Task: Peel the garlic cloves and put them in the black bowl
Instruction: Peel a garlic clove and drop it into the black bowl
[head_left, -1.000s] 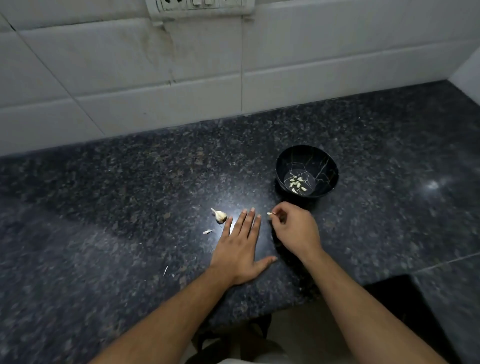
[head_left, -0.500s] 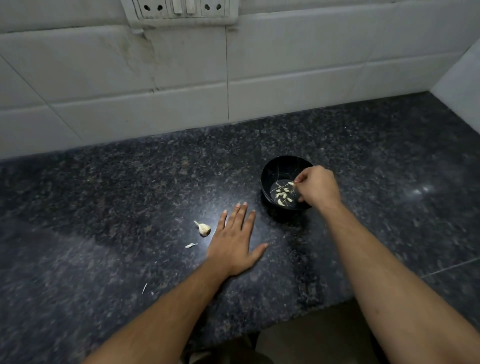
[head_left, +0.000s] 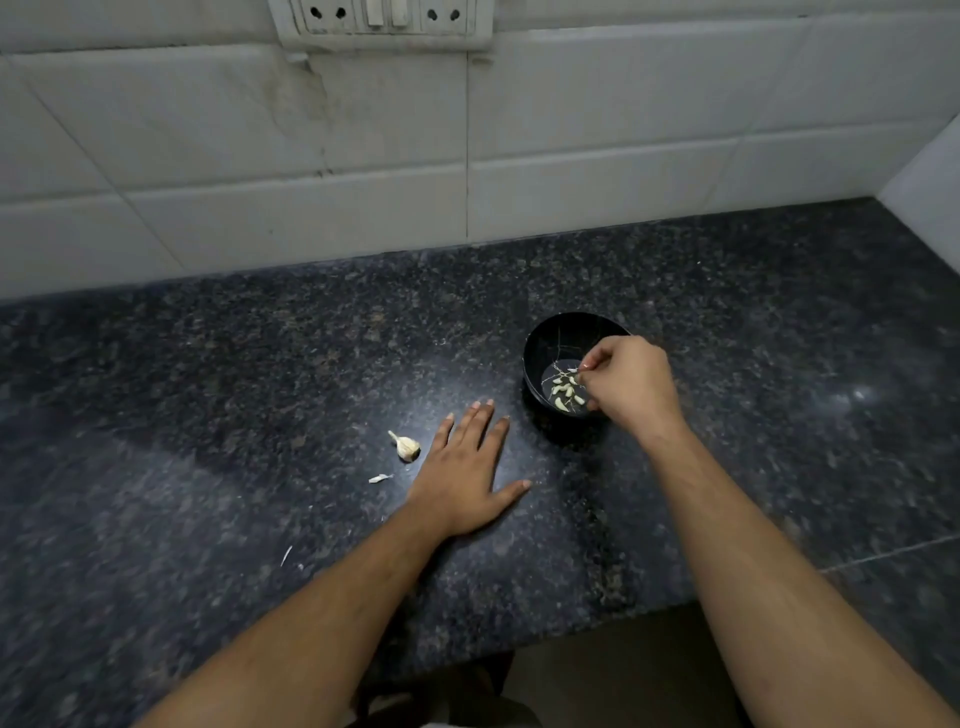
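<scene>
- Head view, landmark = black bowl on dark stone counter, right of centre.
- Right hand over the bowl's right rim, fingers curled, fingertips pinched together just above the peeled cloves. Cannot tell if a clove is in the pinch or already dropped; too small.
- Peeled cloves lie in a small heap on the bowl floor, several of them.
- Left hand flat on counter, down-left of the bowl, fingers straight and a bit spread, holding nothing, fingertips aimed up toward the wall.
- Garlic piece with skin on, left of the bowl, just beside the left hand's little-finger edge, not touching as far as visible. Long axis runs diagonal, pointed tip up-left, fat end down-right toward the hand.
- Skin scrap just below the garlic piece, farther from the bowl; a thin sliver lower-left, well apart.
- Key relation: garlic piece sits on the far side of the left hand from the bowl, so left hand is much nearer; right hand would have to cross over it.
- Judgement: likely next pick is that piece, left hand sliding sideways to it.
- Socket plate on tiled wall, above and left of the bowl.
</scene>
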